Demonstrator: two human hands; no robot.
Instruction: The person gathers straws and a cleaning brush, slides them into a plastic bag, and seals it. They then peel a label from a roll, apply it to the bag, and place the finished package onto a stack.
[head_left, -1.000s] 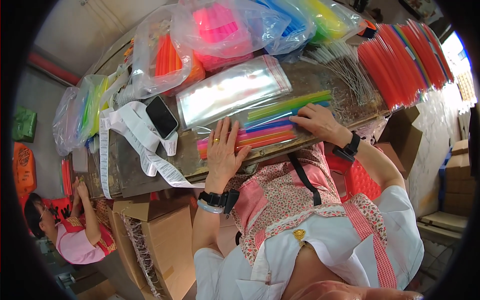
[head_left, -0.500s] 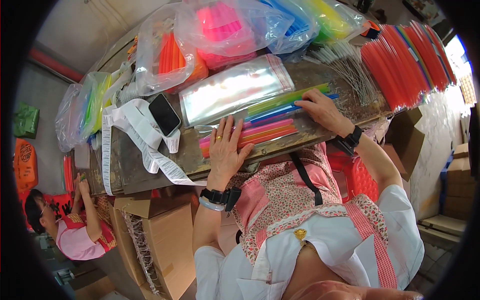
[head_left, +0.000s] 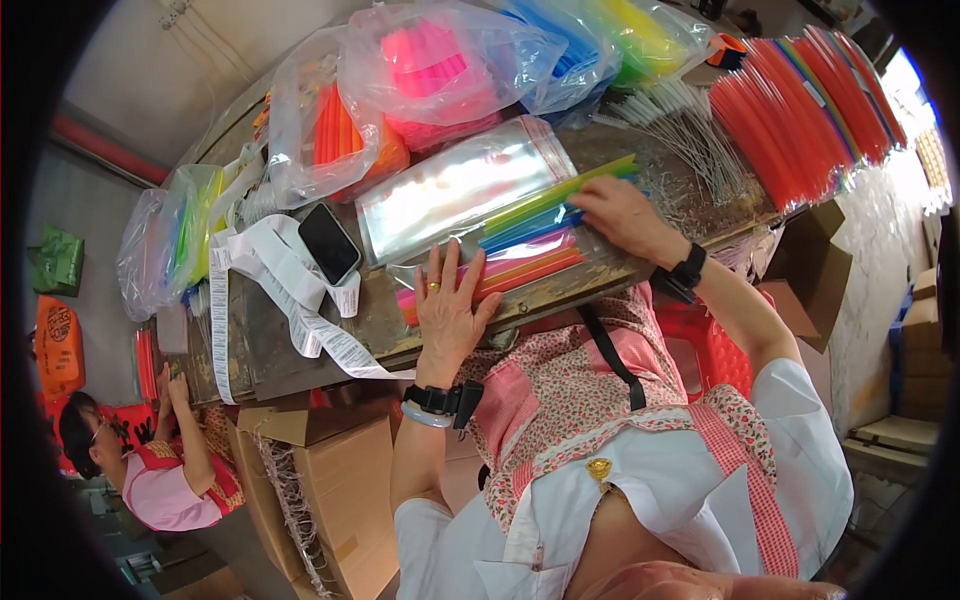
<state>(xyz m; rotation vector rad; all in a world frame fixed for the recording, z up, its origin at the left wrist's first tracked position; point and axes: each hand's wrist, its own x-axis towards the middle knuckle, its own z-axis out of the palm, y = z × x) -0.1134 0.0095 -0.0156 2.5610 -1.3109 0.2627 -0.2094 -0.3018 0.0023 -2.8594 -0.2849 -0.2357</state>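
Note:
My left hand [head_left: 450, 315] lies flat with spread fingers on a clear plastic sleeve [head_left: 403, 276] near the table's front edge. Inside the sleeve, pink and orange straws [head_left: 535, 262] run out to the right from under the palm. Just beyond them lie blue straws [head_left: 520, 232] and yellow-green straws [head_left: 520, 203], side by side. The curled fingers of my right hand [head_left: 625, 215] close on the right part of the blue straws; the fingertips are partly hidden. A stack of clear flat bags [head_left: 465, 185] rests behind the straws.
Bags of orange straws [head_left: 338, 130], pink straws [head_left: 430, 65] and blue straws [head_left: 570, 50] line the back. Thin cleaning brushes [head_left: 690, 135] and packed red straws [head_left: 770, 120] stand right. A phone [head_left: 329, 243] and label strip [head_left: 300, 310] lie left. Another person [head_left: 165, 450] sits beyond a carton [head_left: 340, 470].
My right hand has moved a little left, and the blue and yellow-green straws have shifted left with it. My left hand stays pressed on the sleeve.

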